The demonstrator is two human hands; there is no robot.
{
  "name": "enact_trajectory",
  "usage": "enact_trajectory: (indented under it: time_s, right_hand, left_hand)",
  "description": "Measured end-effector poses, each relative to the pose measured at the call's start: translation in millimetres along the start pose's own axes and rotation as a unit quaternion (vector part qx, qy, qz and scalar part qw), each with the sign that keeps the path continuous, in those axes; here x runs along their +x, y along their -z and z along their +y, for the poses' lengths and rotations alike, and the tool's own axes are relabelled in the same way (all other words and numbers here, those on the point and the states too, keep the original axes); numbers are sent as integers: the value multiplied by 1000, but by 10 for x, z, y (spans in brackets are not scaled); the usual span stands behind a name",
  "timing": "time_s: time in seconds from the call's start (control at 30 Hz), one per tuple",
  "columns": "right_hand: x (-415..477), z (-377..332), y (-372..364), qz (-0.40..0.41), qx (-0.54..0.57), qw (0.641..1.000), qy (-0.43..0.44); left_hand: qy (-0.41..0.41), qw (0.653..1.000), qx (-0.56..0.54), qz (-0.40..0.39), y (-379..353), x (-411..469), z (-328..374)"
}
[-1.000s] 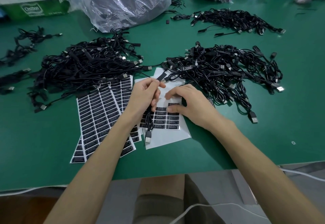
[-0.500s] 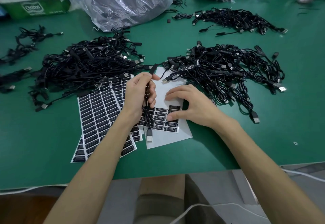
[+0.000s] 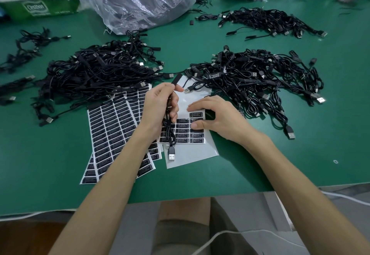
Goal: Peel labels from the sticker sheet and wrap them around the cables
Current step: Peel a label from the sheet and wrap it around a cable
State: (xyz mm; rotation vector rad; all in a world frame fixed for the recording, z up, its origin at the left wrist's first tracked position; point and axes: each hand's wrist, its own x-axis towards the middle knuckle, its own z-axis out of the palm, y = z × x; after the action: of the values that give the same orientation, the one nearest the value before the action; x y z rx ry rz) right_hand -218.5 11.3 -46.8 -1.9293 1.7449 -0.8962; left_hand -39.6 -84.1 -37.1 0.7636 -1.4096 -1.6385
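The left hand (image 3: 160, 104) is raised just above the worktop (image 3: 300, 150) with the forearm reaching in from the lower left. Its fingers are curled round a black cable (image 3: 167, 126), and the thumb and forefinger pinch it near the top. The cable's black inline block (image 3: 177, 79) sticks up past the thumb, and its USB plug (image 3: 171, 154) hangs down over the sticker sheet (image 3: 190, 154). The right hand (image 3: 218, 118) comes in from the lower right and arches in a C over that sheet. Its fingertips (image 3: 191, 107) lie flat on the bare white backing, and its thumb (image 3: 197, 124) presses on one of the remaining black labels (image 3: 196, 140). Whether a label edge is lifted cannot be told. This sheet lies on the worktop between the two hands, its upper part already stripped. Full sheets of labels (image 3: 112, 130) are fanned out beside it under the left forearm. One heap of black cables (image 3: 96, 74) lies beyond the left hand and another heap (image 3: 260, 78) beyond the right. A clear plastic bag (image 3: 144, 0) sits at the back.
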Motion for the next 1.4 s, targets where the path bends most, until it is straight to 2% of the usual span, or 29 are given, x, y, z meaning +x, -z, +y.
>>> enact_trajectory:
  time_s: [0.83,1.4]
  right_hand:
    - [-28,-19,-57,31,-58,998,24]
    - [-28,-71,-31,25,7,1000,1]
  left_hand:
    - [5,999,53,-7,-51,-25,25]
    - [7,998,69,-15,-48,-18,11]
